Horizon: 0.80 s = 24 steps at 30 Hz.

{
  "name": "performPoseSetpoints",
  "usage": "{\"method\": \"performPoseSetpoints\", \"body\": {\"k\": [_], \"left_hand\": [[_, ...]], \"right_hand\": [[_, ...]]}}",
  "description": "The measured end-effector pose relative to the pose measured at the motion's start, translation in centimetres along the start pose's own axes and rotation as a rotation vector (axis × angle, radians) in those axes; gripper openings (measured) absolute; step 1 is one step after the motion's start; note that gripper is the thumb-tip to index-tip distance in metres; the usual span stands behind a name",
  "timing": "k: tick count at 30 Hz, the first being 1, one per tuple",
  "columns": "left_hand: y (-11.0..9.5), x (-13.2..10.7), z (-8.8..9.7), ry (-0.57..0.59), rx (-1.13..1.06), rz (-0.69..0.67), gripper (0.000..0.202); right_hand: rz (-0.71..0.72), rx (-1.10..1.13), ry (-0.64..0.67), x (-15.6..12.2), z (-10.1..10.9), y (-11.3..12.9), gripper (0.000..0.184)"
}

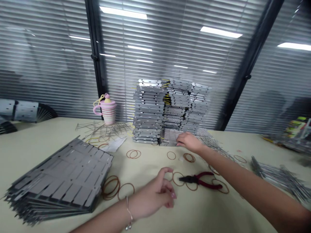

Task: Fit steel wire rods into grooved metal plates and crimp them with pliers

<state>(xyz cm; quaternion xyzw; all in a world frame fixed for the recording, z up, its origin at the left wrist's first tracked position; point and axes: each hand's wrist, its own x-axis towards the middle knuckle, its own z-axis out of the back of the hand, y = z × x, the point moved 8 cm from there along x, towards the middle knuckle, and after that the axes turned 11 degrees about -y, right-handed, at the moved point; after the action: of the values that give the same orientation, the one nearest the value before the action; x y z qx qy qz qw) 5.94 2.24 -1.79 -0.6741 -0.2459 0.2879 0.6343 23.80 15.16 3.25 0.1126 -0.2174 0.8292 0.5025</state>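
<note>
My right hand (189, 141) reaches forward to the foot of the tall stacks of slotted metal strips (148, 113). Its fingers are closed at the edge of a flat grey slotted metal panel (168, 136) lying there; the fingertips are partly hidden. Nearer to me, my left hand (155, 195) hovers over the table with thumb and fingers apart and loosely curled, nothing visible in it. Just right of it lie red-handled pliers (194, 179) among brown rubber bands (178, 179). A fanned pile of grey slotted panels (65, 171) is at the left.
Thin metal wires (104, 129) lie near a pink and white cup (108, 111) at the back left. More metal strips (279, 178) are at the right. A blind-covered glass wall (155, 48) stands behind the table. Several rubber bands (133, 154) are scattered about.
</note>
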Motion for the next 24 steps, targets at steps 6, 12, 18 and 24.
{"method": "performPoseSetpoints", "body": {"k": [6,12,18,24], "left_hand": [[0.3,0.0,0.0,0.016,0.001,-0.027,0.056],[0.2,-0.1,0.0,0.019,0.026,-0.027,0.053],[0.1,-0.2,-0.2,0.037,0.038,-0.028,0.047],[0.3,-0.1,-0.2,0.024,0.061,-0.018,0.044]], "right_hand": [[-0.043,-0.021,-0.038,-0.9,0.0,-0.6,0.028],[-0.081,-0.029,-0.011,0.8,-0.3,0.2,0.029],[-0.138,-0.048,0.015,0.9,0.0,0.7,0.029],[-0.188,-0.048,0.005,0.3,0.0,1.2,0.027]]}}
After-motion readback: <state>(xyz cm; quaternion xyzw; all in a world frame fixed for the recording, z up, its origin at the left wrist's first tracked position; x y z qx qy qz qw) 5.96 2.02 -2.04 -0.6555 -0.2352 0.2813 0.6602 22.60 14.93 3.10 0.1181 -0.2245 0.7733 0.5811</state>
